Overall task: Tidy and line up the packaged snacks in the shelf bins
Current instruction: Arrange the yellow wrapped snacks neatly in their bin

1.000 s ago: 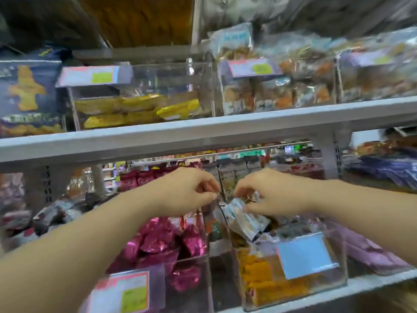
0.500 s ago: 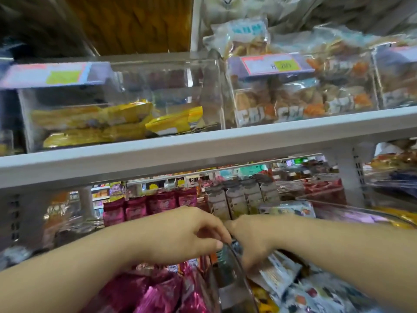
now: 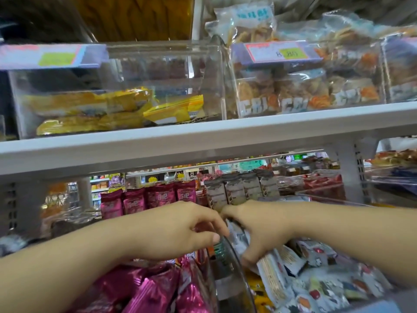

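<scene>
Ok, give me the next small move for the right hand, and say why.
Probably tip the white packets the right hand grips upright, away from the clear bin wall. They lie slanted against that wall, and the rest of that bin is a loose heap. The left hand sits curled at the wall's rim.

A white shelf (image 3: 203, 141) runs across the middle. Two price tags with yellow stickers hang above it, one at left (image 3: 52, 56), one at right (image 3: 277, 51). Perforated grey uprights (image 3: 357, 170) stand beneath it. Blurred store aisles (image 3: 158, 175) show through the gap. An orange panel (image 3: 135, 16) sits at top.
</scene>
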A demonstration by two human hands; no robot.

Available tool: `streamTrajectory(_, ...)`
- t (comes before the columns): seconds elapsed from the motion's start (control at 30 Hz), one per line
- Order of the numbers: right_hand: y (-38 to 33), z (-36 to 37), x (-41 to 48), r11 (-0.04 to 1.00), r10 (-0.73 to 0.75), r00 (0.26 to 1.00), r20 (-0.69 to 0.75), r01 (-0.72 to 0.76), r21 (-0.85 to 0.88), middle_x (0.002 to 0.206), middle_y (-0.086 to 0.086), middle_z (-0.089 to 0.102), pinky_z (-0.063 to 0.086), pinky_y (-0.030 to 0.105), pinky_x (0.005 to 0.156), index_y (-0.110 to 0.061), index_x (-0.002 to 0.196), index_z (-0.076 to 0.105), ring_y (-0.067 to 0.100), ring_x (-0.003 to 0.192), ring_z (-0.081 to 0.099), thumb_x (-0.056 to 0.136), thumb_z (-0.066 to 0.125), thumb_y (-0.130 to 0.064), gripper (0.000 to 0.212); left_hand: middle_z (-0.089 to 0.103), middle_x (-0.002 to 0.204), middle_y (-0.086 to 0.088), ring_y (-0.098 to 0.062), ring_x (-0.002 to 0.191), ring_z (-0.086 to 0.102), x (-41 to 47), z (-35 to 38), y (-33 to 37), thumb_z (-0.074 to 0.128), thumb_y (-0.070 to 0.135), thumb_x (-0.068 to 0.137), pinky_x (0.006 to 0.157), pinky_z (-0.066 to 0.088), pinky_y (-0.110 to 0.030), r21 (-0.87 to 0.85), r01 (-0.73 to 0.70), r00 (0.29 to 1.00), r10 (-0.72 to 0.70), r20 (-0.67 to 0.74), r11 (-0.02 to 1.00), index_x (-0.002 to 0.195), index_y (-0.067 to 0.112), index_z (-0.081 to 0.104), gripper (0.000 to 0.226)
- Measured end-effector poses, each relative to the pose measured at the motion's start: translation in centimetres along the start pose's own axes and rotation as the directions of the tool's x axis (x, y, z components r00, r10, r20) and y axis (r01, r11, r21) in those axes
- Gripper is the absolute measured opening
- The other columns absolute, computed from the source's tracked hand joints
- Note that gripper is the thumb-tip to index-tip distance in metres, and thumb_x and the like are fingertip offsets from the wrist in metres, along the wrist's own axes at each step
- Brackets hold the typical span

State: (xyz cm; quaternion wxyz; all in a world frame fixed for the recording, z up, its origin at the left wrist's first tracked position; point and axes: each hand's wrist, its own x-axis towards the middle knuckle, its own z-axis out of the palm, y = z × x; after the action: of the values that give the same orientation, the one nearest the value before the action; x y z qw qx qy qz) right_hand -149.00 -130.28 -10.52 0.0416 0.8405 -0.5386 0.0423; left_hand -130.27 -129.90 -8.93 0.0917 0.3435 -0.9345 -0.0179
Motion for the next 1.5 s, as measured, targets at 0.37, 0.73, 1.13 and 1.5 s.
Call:
streamTrajectory(0.37, 3.7, -2.3, -10.8, 1.0, 0.011, 0.986, -0.165, -0.006, 0.029, 0.112, -0.038, 0.039, 0.04, 0.006, 0.073, -0.054, 0.109, 0.037, -0.022, 0.083, 0.05, 0.075, 0.073, -0.046, 0.05, 0.058, 0.086, 0.032, 0.025, 0.075, 0.049, -0.4, 0.1, 1.0, 0.049, 0.035, 0.097, 0.064, 0.035, 0.001, 0.025, 0.031, 1.0, -0.031, 0.0, 0.999, 0.111, 0.043, 0.059, 0.019)
streamTrajectory(0.73, 3.5, -3.9, -10.9, 0.975, 0.154, 0.982, 0.107, -0.134, -0.178, 0.101, -0.012, 0.056, 0.048, 0.028, 0.084, -0.042, 0.091, 0.054, 0.004, 0.093, 0.055, 0.069, 0.069, -0.061, 0.033, 0.059, 0.092, 0.034, 0.024, 0.085, 0.05, -0.7, 0.2, 0.9, 0.047, 0.035, 0.098, 0.069, 0.036, 0.001, 0.019, 0.026, 1.0, -0.026, -0.011, 0.999, 0.112, 0.044, 0.058, 0.02)
streamTrajectory(1.13, -0.1, 1.6, 1.2, 0.977, -0.037, 0.999, 0.022, 0.041, -0.207, 0.081, 0.004, 0.056, 0.049, 0.032, 0.062, -0.007, 0.11, 0.058, 0.02, 0.073, 0.054, 0.086, 0.063, -0.026, 0.031, 0.062, 0.102, 0.025, 0.015, 0.092, 0.053, -0.8, 0.4, 0.2, 0.046, 0.041, 0.097, 0.074, 0.037, 0.001, -0.008, 0.02, 0.999, -0.02, -0.045, 1.0, 0.114, 0.05, 0.057, 0.022)
streamTrajectory(1.5, 0.4, 4.2, 4.5, 0.983, 0.073, 0.996, -0.042, -0.079, -0.168, 0.073, 0.002, 0.052, 0.046, 0.031, 0.058, -0.009, 0.091, 0.062, 0.024, 0.068, 0.053, 0.085, 0.064, -0.029, 0.021, 0.063, 0.107, 0.021, 0.013, 0.092, 0.053, -0.7, 0.6, -0.1, 0.046, 0.041, 0.096, 0.078, 0.037, -0.002, -0.016, 0.011, 0.998, -0.012, -0.064, 1.0, 0.116, 0.046, 0.058, 0.024)
